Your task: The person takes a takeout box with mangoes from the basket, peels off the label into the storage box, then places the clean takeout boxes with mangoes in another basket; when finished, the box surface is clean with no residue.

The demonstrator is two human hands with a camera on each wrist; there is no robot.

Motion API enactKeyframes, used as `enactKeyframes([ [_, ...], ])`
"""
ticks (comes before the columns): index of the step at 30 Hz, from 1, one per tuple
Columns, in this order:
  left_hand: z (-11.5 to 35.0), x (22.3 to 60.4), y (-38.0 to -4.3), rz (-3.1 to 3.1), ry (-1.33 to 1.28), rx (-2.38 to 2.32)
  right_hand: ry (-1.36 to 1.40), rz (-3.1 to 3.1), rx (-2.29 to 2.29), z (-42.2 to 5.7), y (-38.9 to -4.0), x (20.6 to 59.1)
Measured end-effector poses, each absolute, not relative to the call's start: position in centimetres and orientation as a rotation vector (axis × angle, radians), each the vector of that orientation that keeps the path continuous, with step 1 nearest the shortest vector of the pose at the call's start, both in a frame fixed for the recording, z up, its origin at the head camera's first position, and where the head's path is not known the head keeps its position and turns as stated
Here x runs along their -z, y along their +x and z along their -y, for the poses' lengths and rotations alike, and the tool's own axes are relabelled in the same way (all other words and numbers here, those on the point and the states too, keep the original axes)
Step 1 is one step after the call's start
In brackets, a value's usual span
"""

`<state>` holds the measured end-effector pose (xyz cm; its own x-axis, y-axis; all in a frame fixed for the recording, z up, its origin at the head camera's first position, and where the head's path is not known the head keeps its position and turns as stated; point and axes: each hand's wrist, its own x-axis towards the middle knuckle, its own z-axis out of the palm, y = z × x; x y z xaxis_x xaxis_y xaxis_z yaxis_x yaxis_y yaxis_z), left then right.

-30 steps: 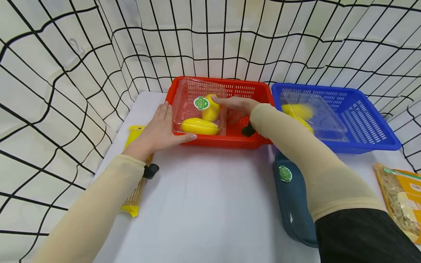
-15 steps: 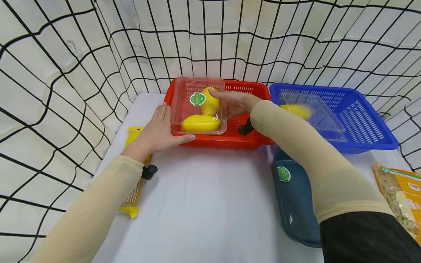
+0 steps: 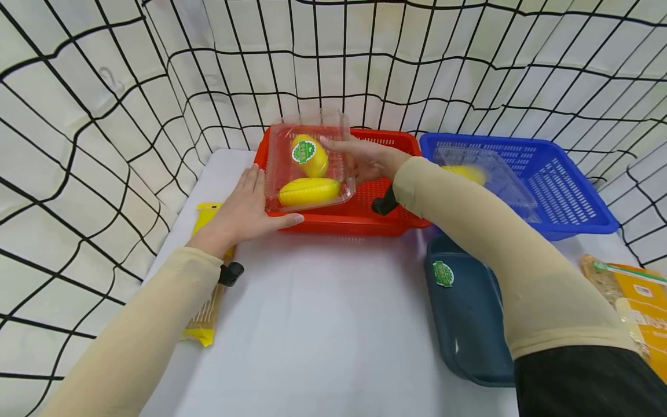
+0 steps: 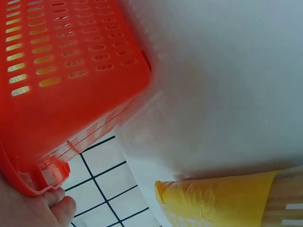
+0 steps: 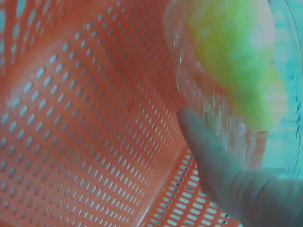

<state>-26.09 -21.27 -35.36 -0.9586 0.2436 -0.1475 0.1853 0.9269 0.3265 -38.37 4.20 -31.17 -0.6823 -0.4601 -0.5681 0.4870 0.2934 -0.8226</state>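
A clear plastic clamshell box [image 3: 307, 200] with two yellow fruits, one round [image 3: 311, 165] and one long [image 3: 310, 191], is tilted over the left part of the red basket [image 3: 359, 225]. A green label [image 3: 304, 152] is on its lid. My right hand [image 3: 367, 157] grips the box's right side, thumb on top; its other fingers are partly hidden. The right wrist view is blurred but shows the box beside the hand. My left hand [image 3: 245, 205] rests on the basket's left end, fingers straight along the rim and thumb over the front edge.
Right of the red basket stands a blue basket [image 3: 578, 191] holding another clear box [image 3: 513, 182] of yellow fruit. A dark blue tray [image 3: 469, 324] with a green label lies in front. An orange food bag [image 3: 643, 307] lies far right, a yellow packet [image 3: 205, 313] left. Black wire mesh [image 3: 359, 55] encloses the table.
The clear box has risen and tilted in my right hand, shifting slightly left, and the round fruit has moved inside it. My left hand stays on the red basket.
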Motion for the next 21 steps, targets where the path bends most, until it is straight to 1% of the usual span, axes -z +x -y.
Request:
enactKeyframes([
  [4, 21.3, 35.3, -26.1, -2.896, 0.334, -0.461, 0.014, -1.832, 1.591, -3.8, -37.5, 30.9],
  [11, 21.2, 35.4, -26.1, -2.912, 0.353, -0.463, -0.122, -1.915, 1.718, -4.3, -35.5, 29.2],
  [17, 21.2, 35.4, -26.1, -2.911, 0.345, -0.466, -0.154, -1.920, 1.774, -7.0, -34.2, 26.1],
  [21, 21.0, 35.3, -26.3, -2.914, 0.342, -0.451, -0.144, -1.904, 1.814, -9.4, -32.4, 24.0],
])
